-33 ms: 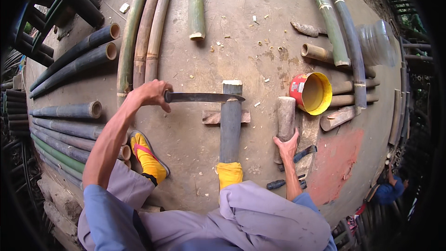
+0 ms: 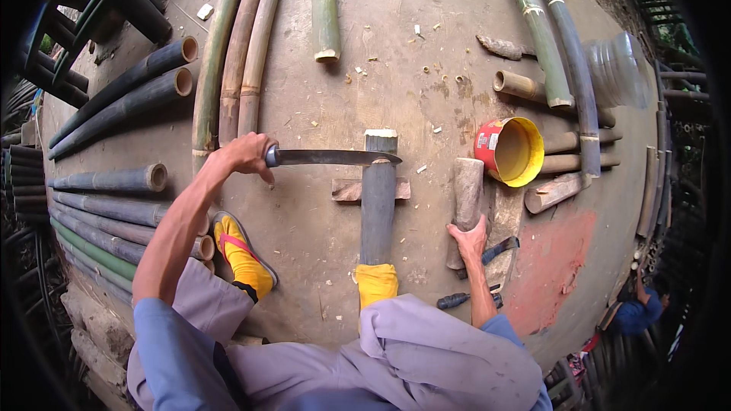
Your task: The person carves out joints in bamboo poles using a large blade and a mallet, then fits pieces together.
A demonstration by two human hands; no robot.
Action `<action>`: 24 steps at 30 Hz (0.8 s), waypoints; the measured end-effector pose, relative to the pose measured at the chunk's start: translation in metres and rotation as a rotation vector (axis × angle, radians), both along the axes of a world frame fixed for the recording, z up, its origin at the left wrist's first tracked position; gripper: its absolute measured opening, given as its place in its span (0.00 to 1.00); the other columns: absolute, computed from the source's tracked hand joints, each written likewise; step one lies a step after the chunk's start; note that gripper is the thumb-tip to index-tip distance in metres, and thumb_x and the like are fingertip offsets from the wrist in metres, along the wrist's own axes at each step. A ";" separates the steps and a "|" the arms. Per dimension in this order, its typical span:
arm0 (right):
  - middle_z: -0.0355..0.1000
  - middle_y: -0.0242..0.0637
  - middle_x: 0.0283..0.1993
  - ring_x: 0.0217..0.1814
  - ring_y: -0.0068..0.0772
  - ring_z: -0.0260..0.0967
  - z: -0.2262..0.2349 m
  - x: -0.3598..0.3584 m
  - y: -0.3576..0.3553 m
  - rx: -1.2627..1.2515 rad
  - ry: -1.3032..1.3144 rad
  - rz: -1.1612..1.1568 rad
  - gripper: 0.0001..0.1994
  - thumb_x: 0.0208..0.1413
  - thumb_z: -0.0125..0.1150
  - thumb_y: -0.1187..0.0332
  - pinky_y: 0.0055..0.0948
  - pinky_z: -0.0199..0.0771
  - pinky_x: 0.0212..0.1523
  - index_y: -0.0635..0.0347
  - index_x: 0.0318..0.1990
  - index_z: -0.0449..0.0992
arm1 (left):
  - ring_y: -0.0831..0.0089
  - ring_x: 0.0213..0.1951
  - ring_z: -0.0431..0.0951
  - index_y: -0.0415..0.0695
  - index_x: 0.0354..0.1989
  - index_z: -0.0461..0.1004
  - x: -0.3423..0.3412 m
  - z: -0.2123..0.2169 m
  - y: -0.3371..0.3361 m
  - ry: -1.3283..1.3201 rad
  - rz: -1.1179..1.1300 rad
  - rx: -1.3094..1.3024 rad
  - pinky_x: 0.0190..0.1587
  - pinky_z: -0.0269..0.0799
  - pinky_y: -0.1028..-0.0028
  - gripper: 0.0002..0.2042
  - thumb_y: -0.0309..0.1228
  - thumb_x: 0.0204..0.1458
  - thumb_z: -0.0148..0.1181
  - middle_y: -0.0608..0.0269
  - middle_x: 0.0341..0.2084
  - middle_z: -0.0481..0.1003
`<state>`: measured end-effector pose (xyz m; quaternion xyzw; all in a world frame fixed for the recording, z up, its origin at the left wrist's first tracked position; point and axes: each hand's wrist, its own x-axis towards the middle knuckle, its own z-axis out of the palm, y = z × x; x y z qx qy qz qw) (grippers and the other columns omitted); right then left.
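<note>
Nothing moved: left hand (image 2: 242, 156) grips steel blade (image 2: 335, 157) on bamboo (image 2: 378, 202); right hand (image 2: 470, 240) clasps rough wooden mallet (image 2: 464, 198).

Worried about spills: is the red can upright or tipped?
Tipped. The red can lies on its side, its yellow inside facing the camera, empty.

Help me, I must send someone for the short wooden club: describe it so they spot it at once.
Start at the yellow tin with the red outside, lying on the concrete floor. Just left of it lies the wooden club, the right hand on its near end. Unlike the hollow bamboo poles around, it is solid, stubby, pale and rough.
</note>
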<state>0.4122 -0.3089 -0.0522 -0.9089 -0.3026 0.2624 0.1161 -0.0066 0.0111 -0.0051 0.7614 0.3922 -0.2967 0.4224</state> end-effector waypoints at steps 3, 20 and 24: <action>0.71 0.48 0.47 0.49 0.42 0.69 0.035 -0.019 0.014 0.149 0.453 -0.055 0.39 0.33 0.74 0.63 0.35 0.68 0.52 0.68 0.55 0.63 | 0.71 0.23 0.77 0.39 0.26 0.76 -0.010 -0.004 0.007 0.038 0.242 -0.298 0.27 0.72 0.69 0.16 0.34 0.30 0.73 0.60 0.18 0.76; 0.72 0.50 0.46 0.48 0.43 0.72 0.110 -0.077 0.032 0.288 0.359 0.133 0.40 0.37 0.73 0.62 0.38 0.70 0.51 0.64 0.59 0.59 | 0.56 0.32 0.75 0.44 0.34 0.66 -0.018 0.032 -0.070 -0.402 -0.014 0.741 0.37 0.69 0.62 0.17 0.26 0.35 0.66 0.59 0.24 0.71; 0.73 0.55 0.44 0.47 0.51 0.74 0.094 -0.088 0.021 0.206 0.353 0.207 0.41 0.38 0.73 0.64 0.40 0.72 0.48 0.63 0.61 0.56 | 0.62 0.30 0.76 0.47 0.32 0.66 -0.027 0.013 -0.100 -0.265 -0.005 0.716 0.34 0.69 0.64 0.13 0.26 0.37 0.62 0.62 0.23 0.71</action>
